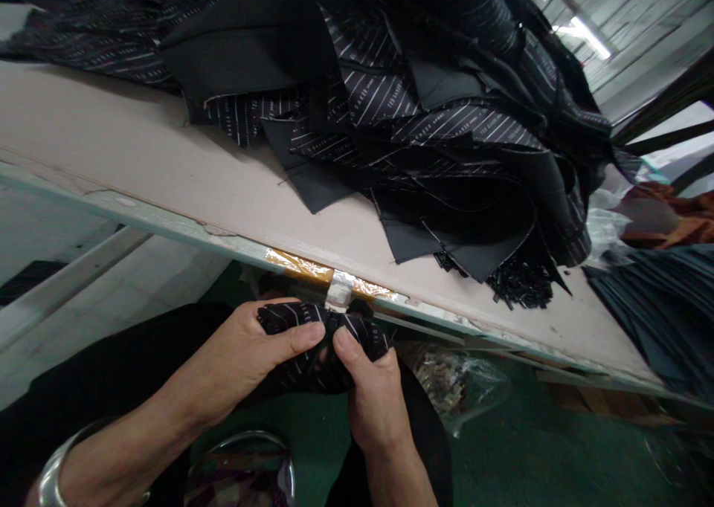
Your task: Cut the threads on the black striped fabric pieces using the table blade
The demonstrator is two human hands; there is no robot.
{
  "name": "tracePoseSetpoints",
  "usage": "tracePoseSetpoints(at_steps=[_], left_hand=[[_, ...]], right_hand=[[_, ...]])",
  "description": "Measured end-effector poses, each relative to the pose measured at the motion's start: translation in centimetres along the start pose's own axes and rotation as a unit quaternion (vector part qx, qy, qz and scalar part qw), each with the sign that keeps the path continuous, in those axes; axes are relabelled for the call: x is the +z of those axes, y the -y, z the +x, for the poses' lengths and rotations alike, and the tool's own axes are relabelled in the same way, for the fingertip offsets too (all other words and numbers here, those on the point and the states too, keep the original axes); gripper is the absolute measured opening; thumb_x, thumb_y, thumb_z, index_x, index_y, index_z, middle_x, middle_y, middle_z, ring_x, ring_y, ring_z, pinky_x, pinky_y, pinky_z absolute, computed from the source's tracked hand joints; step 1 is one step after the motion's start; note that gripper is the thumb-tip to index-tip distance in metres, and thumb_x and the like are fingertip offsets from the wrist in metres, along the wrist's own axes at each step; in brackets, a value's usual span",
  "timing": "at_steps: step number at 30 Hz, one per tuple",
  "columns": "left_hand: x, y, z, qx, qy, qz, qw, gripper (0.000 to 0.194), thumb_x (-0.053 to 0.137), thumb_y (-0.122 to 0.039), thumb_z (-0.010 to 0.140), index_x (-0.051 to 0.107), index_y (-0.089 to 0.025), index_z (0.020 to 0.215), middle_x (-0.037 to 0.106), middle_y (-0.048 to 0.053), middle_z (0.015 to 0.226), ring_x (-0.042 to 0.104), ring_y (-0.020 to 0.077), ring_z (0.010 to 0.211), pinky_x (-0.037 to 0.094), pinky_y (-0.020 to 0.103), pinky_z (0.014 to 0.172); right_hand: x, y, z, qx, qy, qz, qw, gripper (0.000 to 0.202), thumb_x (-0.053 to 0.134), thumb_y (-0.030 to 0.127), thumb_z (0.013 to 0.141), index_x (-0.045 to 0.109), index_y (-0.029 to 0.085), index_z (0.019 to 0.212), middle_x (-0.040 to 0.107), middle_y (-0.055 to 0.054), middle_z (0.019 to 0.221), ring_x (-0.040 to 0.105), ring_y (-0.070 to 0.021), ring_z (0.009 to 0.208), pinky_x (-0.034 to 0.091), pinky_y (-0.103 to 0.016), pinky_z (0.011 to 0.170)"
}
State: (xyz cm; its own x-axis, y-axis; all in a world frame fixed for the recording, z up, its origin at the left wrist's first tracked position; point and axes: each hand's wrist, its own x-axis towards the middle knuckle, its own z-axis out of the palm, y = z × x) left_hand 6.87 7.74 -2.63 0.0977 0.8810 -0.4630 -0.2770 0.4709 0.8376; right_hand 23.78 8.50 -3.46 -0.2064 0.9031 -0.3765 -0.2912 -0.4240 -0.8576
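Both hands, left hand (245,351) and right hand (371,395), pinch a striped fabric piece (312,343) below the table (139,165).

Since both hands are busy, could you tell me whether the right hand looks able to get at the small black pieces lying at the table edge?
Probably not at once: the right hand grips the striped fabric with the left hand. Otherwise the way to the small black pieces looks open.

I see the worktop (167,172) running from upper left to lower right. A heap of cut fabric pieces (435,113) lies on its upper centre. Below its edge, at lower centre, my left hand (251,351) and right hand (371,388) meet on a folded fabric piece (312,321).
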Motion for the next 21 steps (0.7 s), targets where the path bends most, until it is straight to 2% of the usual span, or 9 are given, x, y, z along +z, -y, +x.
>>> tracePoseSetpoints(at_steps=[2,5,7,10,12,15,17,19,21], left_hand=[[-0.3,0.2,-0.3,-0.002,-0.023,0.014,1.0,0.032,0.084,-0.05,0.077,0.077,-0.021,0.087,0.076,0.002,0.082,0.07,0.0214,0.078,0.056,0.03,0.072],[-0.3,0.4,-0.8,0.031,-0.043,0.03,0.998,0.03,0.082,-0.051,0.079,0.073,-0.023,0.079,0.073,-0.002,0.074,0.065,0.0173,0.069,0.054,0.027,0.066],[0.0,0.5,-1.2,0.053,-0.063,0.05,0.995,0.03,0.081,-0.051,0.079,0.071,-0.023,0.074,0.068,-0.003,0.067,0.061,0.016,0.063,0.052,0.025,0.06],[0.6,0.3,-1.3,0.082,-0.107,0.103,0.986,0.031,0.077,-0.053,0.08,0.074,-0.023,0.076,0.069,-0.002,0.066,0.062,0.0178,0.062,0.051,0.025,0.056],[1.1,-0.2,-1.1,0.148,-0.146,0.156,0.966,0.024,0.075,-0.048,0.083,0.076,-0.024,0.08,0.073,-0.002,0.071,0.065,0.0188,0.066,0.052,0.026,0.06],[1.8,-2.1,0.0,0.307,-0.181,0.257,0.898,0.011,0.07,-0.032,0.089,0.076,-0.025,0.083,0.076,-0.004,0.082,0.069,0.0175,0.078,0.052,0.028,0.076],[2.5,-4.3,1.4,0.381,-0.178,0.308,0.853,0.01,0.067,-0.026,0.09,0.075,-0.024,0.084,0.075,-0.003,0.084,0.068,0.0167,0.08,0.05,0.028,0.08],[3.2,-6.8,3.0,0.402,-0.183,0.327,0.835,0.01,0.068,-0.026,0.089,0.074,-0.022,0.082,0.073,-0.003,0.082,0.065,0.0167,0.077,0.047,0.03,0.076],[3.5,-8.9,4.4,0.392,-0.18,0.327,0.84,0.012,0.069,-0.027,0.086,0.072,-0.021,0.077,0.071,-0.003,0.075,0.062,0.0168,0.071,0.044,0.031,0.068]], right_hand=[[-1.0,0.3,-0.4,-0.016,0.024,-0.08,0.996,0.029,0.083,0.042,0.082,0.08,0.018,0.098,0.077,-0.003,0.088,0.068,-0.0205,0.081,0.057,-0.032,0.081],[-2.1,0.2,-1.0,-0.025,0.04,-0.161,0.986,0.031,0.081,0.039,0.083,0.08,0.019,0.107,0.079,-0.004,0.101,0.071,-0.0243,0.098,0.056,-0.034,0.091],[-2.4,-0.2,-1.4,-0.029,0.021,-0.159,0.987,0.03,0.08,0.041,0.083,0.081,0.019,0.104,0.08,-0.004,0.101,0.071,-0.0243,0.096,0.057,-0.034,0.089],[-2.0,-0.7,-1.6,-0.042,-0.022,-0.138,0.989,0.028,0.082,0.041,0.08,0.081,0.017,0.096,0.08,-0.004,0.092,0.069,-0.0215,0.083,0.057,-0.032,0.078],[-1.5,-0.2,-1.3,-0.048,-0.039,-0.134,0.989,0.027,0.082,0.039,0.079,0.08,0.017,0.094,0.079,-0.003,0.087,0.067,-0.0196,0.076,0.056,-0.031,0.073],[-0.5,2.0,-0.3,-0.107,-0.067,-0.186,0.974,0.023,0.078,0.037,0.081,0.08,0.018,0.095,0.078,-0.002,0.085,0.065,-0.0184,0.075,0.055,-0.031,0.072],[0.1,4.1,1.0,-0.175,-0.086,-0.253,0.948,0.019,0.075,0.035,0.083,0.079,0.019,0.093,0.077,0.0,0.083,0.065,-0.018,0.075,0.053,-0.031,0.072],[0.6,6.3,2.6,-0.238,-0.095,-0.3,0.919,0.015,0.074,0.032,0.083,0.077,0.019,0.089,0.077,0.001,0.081,0.065,-0.0177,0.074,0.051,-0.031,0.071],[0.9,7.7,4.1,-0.277,-0.092,-0.301,0.908,0.013,0.075,0.03,0.08,0.076,0.019,0.085,0.076,0.001,0.079,0.065,-0.018,0.073,0.049,-0.031,0.068]])
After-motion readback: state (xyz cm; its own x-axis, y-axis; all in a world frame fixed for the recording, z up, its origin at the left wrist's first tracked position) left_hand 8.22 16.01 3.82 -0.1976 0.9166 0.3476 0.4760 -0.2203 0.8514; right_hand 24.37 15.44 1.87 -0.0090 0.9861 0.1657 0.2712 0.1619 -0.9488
